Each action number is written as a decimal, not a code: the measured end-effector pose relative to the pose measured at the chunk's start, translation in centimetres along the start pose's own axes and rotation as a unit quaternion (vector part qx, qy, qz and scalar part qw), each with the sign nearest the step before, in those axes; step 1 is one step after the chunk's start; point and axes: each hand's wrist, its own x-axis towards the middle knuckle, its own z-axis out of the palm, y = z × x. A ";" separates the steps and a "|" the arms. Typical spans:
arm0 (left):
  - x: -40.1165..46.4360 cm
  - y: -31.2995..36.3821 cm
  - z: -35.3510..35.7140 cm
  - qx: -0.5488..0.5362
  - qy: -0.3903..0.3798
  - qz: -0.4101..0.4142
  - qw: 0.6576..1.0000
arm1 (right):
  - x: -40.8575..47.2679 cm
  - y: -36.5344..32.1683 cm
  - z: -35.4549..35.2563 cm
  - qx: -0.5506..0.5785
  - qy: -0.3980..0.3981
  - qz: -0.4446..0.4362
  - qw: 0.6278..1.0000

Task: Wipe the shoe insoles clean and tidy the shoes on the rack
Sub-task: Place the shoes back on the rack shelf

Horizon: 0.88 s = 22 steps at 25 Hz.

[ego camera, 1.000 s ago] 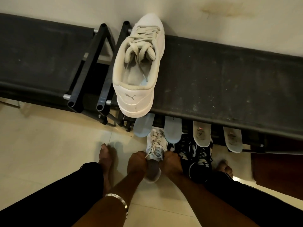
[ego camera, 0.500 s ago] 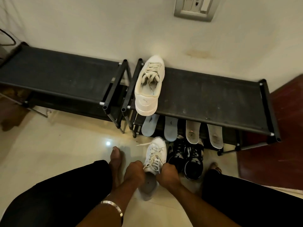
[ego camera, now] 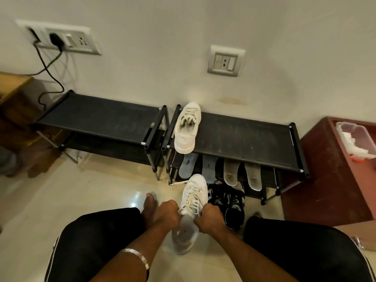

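A Puma logo marks the heel of the white sneaker on the rack [ego camera: 186,131]. Both grips, left hand [ego camera: 167,213] and right hand [ego camera: 211,217], curl around the floor sneaker's [ego camera: 190,210] collar sides.

A switchboard [ego camera: 59,38] with a black plug [ego camera: 56,40], a wall socket [ego camera: 225,61], and a plastic tub [ego camera: 355,140] on a red-brown cabinet [ego camera: 329,171].

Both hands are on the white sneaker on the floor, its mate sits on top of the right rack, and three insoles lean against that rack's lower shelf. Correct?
Not quite: the head view shows four insoles leaning there, not three, two bluish and two beige. The rest holds: the left hand and right hand grip the white sneaker on the floor, and its mate sits on top of the right rack.
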 end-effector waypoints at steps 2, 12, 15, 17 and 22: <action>-1.7 0.8 -1.7 0.001 0.015 -0.004 1.000 | -1.4 -0.4 -1.2 0.018 0.015 -0.008 1.000; -6.8 4.3 -8.5 -0.009 0.039 0.045 0.998 | -6.1 -2.4 -7.6 0.016 0.077 -0.054 0.995; -7.3 5.4 -10.3 -0.026 0.045 0.046 0.998 | -6.5 -2.9 -9.8 0.018 0.091 -0.065 0.994; -7.1 6.4 -11.5 -0.038 0.056 0.059 0.996 | -6.4 -3.1 -11.5 0.024 0.099 -0.071 0.992; -5.4 8.6 -14.4 -0.043 0.081 0.079 0.993 | -5.2 -4.0 -15.3 0.027 0.127 -0.085 0.988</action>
